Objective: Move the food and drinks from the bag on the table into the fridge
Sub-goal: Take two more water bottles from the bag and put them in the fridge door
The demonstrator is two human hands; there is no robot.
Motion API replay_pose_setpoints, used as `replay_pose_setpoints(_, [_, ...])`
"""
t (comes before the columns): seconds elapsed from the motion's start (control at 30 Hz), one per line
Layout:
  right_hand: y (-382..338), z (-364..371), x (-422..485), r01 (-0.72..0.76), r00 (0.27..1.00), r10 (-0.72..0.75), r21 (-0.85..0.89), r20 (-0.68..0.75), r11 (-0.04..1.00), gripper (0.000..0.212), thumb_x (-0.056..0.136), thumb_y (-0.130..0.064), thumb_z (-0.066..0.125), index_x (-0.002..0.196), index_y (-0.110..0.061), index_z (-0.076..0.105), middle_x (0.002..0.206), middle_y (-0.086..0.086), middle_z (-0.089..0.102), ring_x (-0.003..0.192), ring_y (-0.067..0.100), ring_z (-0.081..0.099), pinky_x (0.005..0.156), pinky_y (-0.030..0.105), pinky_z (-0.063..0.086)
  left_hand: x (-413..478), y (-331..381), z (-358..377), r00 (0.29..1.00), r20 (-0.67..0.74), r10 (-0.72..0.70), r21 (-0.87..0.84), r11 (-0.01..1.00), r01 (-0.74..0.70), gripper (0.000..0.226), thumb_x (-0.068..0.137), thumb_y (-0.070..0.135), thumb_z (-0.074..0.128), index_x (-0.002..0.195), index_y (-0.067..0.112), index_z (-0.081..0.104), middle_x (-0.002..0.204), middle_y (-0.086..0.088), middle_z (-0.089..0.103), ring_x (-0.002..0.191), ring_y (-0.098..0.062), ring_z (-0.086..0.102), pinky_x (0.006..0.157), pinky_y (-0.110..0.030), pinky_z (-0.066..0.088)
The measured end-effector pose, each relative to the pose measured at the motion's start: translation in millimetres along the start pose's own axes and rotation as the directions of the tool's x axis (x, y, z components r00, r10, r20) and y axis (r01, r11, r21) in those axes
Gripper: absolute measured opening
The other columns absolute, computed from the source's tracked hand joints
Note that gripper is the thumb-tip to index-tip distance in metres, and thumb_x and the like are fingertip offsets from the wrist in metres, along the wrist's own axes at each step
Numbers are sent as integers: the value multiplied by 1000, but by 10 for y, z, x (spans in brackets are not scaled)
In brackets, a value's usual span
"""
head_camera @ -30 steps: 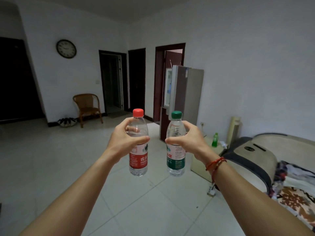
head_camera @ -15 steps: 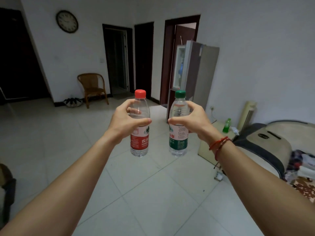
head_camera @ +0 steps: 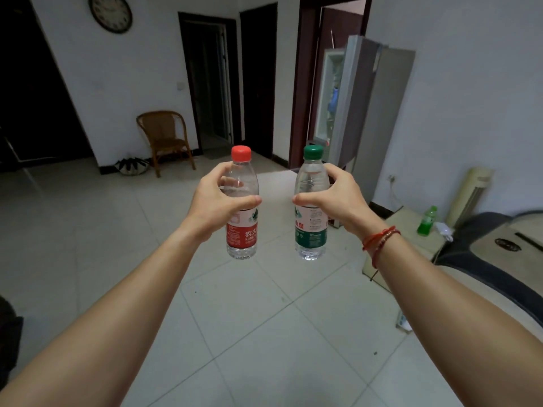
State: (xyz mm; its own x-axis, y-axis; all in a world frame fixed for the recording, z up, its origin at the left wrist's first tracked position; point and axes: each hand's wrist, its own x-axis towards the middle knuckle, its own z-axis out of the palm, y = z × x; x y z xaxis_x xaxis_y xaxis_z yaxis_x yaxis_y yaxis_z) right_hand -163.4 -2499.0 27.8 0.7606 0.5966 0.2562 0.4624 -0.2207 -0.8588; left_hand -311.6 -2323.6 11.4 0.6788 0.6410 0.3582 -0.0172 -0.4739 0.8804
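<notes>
My left hand [head_camera: 214, 202] grips a clear water bottle with a red cap and red label [head_camera: 242, 239], held upright at arm's length. In my right hand [head_camera: 338, 198] is a matching bottle with a green cap and green label [head_camera: 311, 239], also upright. The two bottles hang side by side over the tiled floor, a hand's width apart. Beyond them, against the right wall, stands the grey fridge [head_camera: 379, 113] with its upper door [head_camera: 332, 92] swung open; shelves with items show inside. The bag and table are out of view.
A low cream cabinet [head_camera: 411, 230] with a green bottle [head_camera: 426, 221] sits right of the fridge, beside a sofa [head_camera: 499, 254] and a tall fan heater [head_camera: 470, 195]. A wicker chair [head_camera: 164, 136] stands at the back wall near dark doorways. Pale floor tiles lie between me and the fridge.
The fridge and far wall have grown larger and risen in view as I walk closer. Both hands keep their bottles upright in front of me.
</notes>
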Motion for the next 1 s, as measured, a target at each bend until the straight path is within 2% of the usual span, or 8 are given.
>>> replay_pose_setpoints(0.37, [364, 414, 1905, -1, 1000, 1, -11, 22, 1000, 55, 66, -29, 90, 115, -27, 63, 105, -4, 68, 102, 23, 66, 91, 51, 57, 1725, -698, 167, 1000, -27, -4, -4, 1000, 4, 79, 67, 24, 88, 136, 28, 50, 114, -2, 64, 103, -19, 63, 84, -38, 54])
replay_pose_setpoints(0.57, [626, 867, 2912, -29, 999, 29, -5, 22, 1000, 55, 61, -35, 91, 109, -34, 64, 104, -7, 70, 101, 22, 67, 89, 52, 57, 2687, -1312, 133, 1000, -16, -24, -15, 1000, 24, 81, 66, 25, 89, 137, 29, 50, 110, 0, 65, 100, -18, 64, 85, -41, 55])
replay_pose_setpoints(0.77, [741, 1319, 4045, -53, 998, 53, 2, -25, 999, 53, 61, -32, 91, 106, -34, 64, 101, -7, 72, 97, 19, 69, 87, 50, 59, 3913, -1826, 34, 1000, 24, 15, -16, 1000, -15, 80, 67, 24, 88, 136, 29, 49, 113, 2, 64, 102, -13, 62, 78, -27, 49])
replay_pose_setpoints(1.0, [852, 1669, 5264, -74, 996, 74, 6, -47, 997, 61, 44, -49, 86, 101, -39, 65, 98, -9, 74, 93, 16, 71, 83, 47, 61, 5181, -2276, 52, 997, 71, 26, -14, 1000, -25, 79, 66, 26, 89, 134, 32, 51, 111, 3, 65, 103, -13, 62, 84, -35, 53])
